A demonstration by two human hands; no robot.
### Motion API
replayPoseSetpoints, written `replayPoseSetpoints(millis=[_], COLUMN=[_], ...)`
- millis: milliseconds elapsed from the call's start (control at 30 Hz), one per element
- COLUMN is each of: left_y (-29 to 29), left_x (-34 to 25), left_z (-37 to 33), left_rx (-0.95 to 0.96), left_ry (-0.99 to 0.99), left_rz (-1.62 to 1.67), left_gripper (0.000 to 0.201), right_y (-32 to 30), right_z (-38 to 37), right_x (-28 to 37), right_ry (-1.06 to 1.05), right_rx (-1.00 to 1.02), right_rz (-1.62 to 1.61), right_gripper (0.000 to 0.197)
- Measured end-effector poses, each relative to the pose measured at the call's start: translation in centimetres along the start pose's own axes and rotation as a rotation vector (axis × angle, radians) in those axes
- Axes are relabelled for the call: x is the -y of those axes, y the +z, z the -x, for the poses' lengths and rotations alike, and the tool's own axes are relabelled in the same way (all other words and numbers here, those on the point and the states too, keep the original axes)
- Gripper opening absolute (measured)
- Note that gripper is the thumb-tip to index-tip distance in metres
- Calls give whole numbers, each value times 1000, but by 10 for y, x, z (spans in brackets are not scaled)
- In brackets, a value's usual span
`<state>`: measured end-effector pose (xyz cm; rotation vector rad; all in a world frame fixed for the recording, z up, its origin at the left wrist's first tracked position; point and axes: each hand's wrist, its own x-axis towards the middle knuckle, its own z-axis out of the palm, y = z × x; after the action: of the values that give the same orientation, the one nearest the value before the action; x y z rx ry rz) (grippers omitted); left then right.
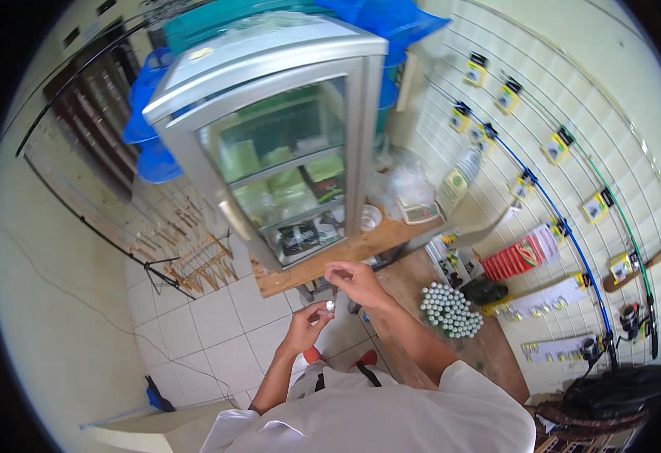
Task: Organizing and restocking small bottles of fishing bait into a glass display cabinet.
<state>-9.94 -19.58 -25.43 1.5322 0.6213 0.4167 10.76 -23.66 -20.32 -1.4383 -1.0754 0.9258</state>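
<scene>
My left hand is closed, with a small white, cap-like piece pinched between thumb and fingertips. Its exact kind is too small to tell. Just above and to the right, my right hand has bent fingers drawn together, pointing left. Whatever its fingertips hold, if anything, cannot be made out. The two hands are close but apart, in front of the wooden table on which a glass-fronted cabinet stands.
At right, a bundle of white-topped bottles or tubes stands on a brown surface. A small scale sits beside the cabinet. Fishing rods and packaged tackle hang on the wall grid. Wooden racks stand on the tiled floor.
</scene>
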Motion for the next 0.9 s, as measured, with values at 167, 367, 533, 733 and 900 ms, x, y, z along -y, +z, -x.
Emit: replayPoseSetpoints(millis=[167,367,533,733,900], left_y=[-46,-93,-122,-139,-147], left_x=[-22,-36,-32,-28,-26], left_z=[17,43,51,54,48], left_rx=[-140,-256,-290,-258,-242], left_ry=[104,136,149,167,191], left_rz=[11,16,11,38,54], left_gripper=[35,34,33,33,32], right_y=[53,107,132,138,123], right_z=[-49,-86,-97,-99,-69], right_x=[52,79,80,75,73], right_ry=[-128,-281,-352,-360,-331], right_rx=[23,-26,-198,-213,-171], right_rz=[-172,-157,-54,-130,-142], right_gripper=[35,35,37,37,32])
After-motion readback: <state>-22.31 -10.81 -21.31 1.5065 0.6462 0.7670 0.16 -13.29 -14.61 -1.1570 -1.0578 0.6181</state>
